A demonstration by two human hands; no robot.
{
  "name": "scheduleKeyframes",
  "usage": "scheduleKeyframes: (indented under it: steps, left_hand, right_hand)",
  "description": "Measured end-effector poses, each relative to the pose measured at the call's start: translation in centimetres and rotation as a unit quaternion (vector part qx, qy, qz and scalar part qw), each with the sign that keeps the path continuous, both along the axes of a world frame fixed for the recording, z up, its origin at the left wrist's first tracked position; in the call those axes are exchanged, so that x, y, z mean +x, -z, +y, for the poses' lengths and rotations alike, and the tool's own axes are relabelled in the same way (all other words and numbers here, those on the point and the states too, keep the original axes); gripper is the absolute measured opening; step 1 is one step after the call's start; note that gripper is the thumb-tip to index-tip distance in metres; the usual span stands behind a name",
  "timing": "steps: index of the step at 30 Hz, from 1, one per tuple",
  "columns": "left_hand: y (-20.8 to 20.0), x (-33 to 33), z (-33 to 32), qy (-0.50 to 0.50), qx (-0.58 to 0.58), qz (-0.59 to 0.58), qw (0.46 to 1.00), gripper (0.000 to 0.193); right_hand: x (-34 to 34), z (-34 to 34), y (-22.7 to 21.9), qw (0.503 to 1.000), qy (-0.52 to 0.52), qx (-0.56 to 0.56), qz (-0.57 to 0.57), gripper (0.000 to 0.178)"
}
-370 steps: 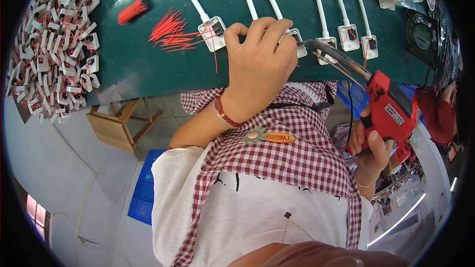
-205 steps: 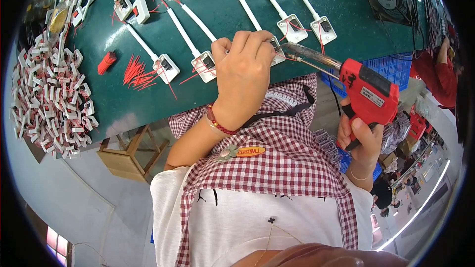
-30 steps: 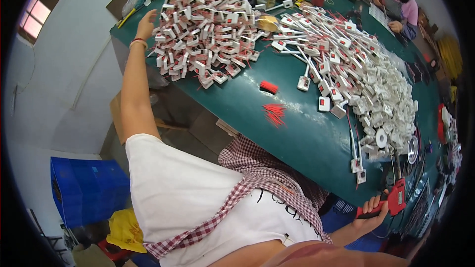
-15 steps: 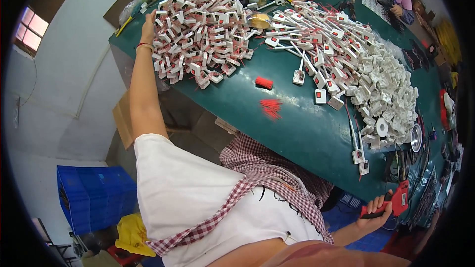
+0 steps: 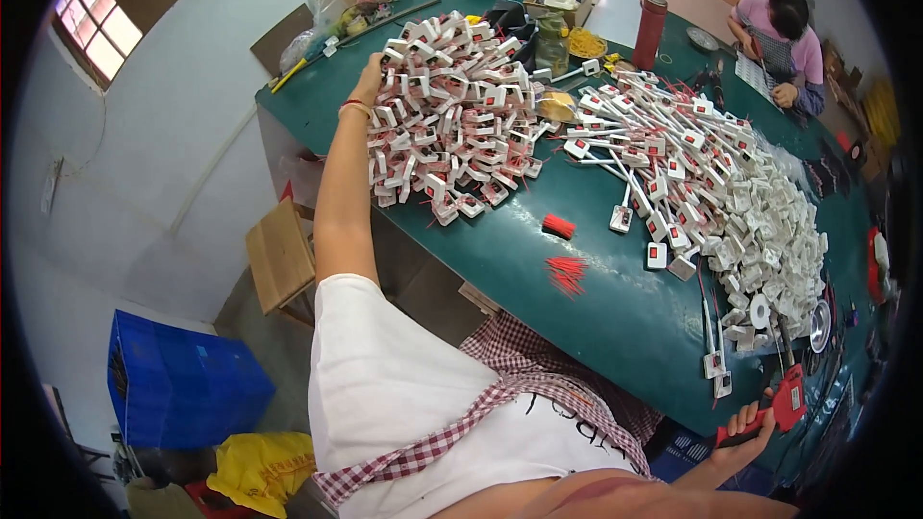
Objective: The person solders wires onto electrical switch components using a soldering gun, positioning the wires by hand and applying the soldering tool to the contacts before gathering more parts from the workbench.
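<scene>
My left arm reaches far out to the left side of a large pile of white plastic housings with red switches and red wires [image 5: 452, 125]. My left hand [image 5: 368, 82] touches the pile's left edge, and its fingers are mostly hidden there. At the lower right, my right hand [image 5: 748, 432] is wrapped round the handle of a red soldering gun [image 5: 788, 399], its metal tip pointing up. Near that tip lie a white ring-shaped spool [image 5: 760, 311] and two wired switch pieces [image 5: 712, 365]. Short red wires [image 5: 567, 274] and a red wire bundle [image 5: 559, 226] lie mid-table.
A second heap of white pieces on long stems [image 5: 663, 144] adjoins a mound of bare white housings [image 5: 769, 231]. At the back stand a red bottle [image 5: 650, 34] and a jar [image 5: 552, 46]. A person in pink [image 5: 784, 38] works across the green table [image 5: 519, 259]. A wooden stool [image 5: 281, 255] stands left.
The view has shifted, so the table appears lower and further right. My left hand stays at the pile's edge, and my right hand still holds the soldering gun.
</scene>
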State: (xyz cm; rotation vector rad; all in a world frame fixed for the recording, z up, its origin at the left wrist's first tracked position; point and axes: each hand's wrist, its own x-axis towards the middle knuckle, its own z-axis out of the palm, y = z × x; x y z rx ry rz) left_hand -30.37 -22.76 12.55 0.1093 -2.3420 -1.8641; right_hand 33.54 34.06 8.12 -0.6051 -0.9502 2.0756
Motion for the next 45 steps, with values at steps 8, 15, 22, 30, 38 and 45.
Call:
scheduleKeyframes:
  steps: [8, 15, 22, 30, 38, 45]
  left_hand:
    - [1.0, 0.3, 5.4, 0.054, 0.022, 0.037, 0.998, 0.053]
    - [2.4, -6.4, 4.3, 0.017, -0.109, 0.065, 0.992, 0.053]
    - [-0.3, 0.1, 4.1, 0.066, -0.070, -0.082, 0.992, 0.054]
    - [0.6, 3.5, 4.4, 0.114, -0.026, -0.023, 0.993, 0.060]
    - [3.3, -2.3, 4.4, 0.126, 0.009, 0.003, 0.992, 0.059]
    - [3.5, -0.2, 3.9, 0.114, 0.048, 0.069, 0.990, 0.053]
  right_hand:
    - [-1.7, -0.5, -1.4, 0.999, 0.028, 0.027, -0.017, 0.038]
    - [-1.9, -0.4, -1.8, 0.998, -0.018, 0.060, 0.016, 0.037]
    - [-1.3, -1.6, -1.5, 0.999, 0.006, 0.049, 0.015, 0.035]
    - [-2.7, -1.7, -2.1, 0.999, 0.037, 0.027, 0.011, 0.038]
    - [-2.6, -1.9, -2.0, 0.998, 0.000, 0.039, 0.045, 0.034]
    - [-2.1, -1.6, -0.9, 0.998, -0.008, 0.045, 0.051, 0.034]
